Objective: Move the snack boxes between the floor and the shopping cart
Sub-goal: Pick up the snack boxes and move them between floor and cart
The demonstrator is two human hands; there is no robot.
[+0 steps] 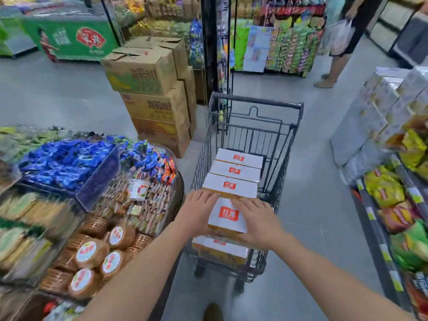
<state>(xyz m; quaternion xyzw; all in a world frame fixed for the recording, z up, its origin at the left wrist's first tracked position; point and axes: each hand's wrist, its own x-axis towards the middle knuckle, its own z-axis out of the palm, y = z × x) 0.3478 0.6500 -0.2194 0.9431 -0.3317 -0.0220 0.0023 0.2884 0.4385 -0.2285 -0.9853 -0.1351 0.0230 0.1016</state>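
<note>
The snack box [228, 216] is being held over the near end of the shopping cart [257, 101]. It is being gripped from both sides by the left hand [199, 209] and right hand [257, 221], fingers spread across its top, likely to keep it level behind the row of three boxes [234, 171].

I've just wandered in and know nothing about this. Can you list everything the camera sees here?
snack boxes: five seen, white tops, orange sides, red logos, all in the cart, nearest upper one held.
shopping cart: one, dark wire, middle of the aisle.
cardboard cartons: one stack, brown, left beyond the cart.
wrapped sweets: a heap, blue, left bin.
round biscuit packs: several, brown with white labels, lower left.
snack bags: many, yellow, green and red, right shelf.
another shopper: one, dark clothing, far right.
left hand: holds the lifted box's left side.
right hand: holds its right side.
</note>
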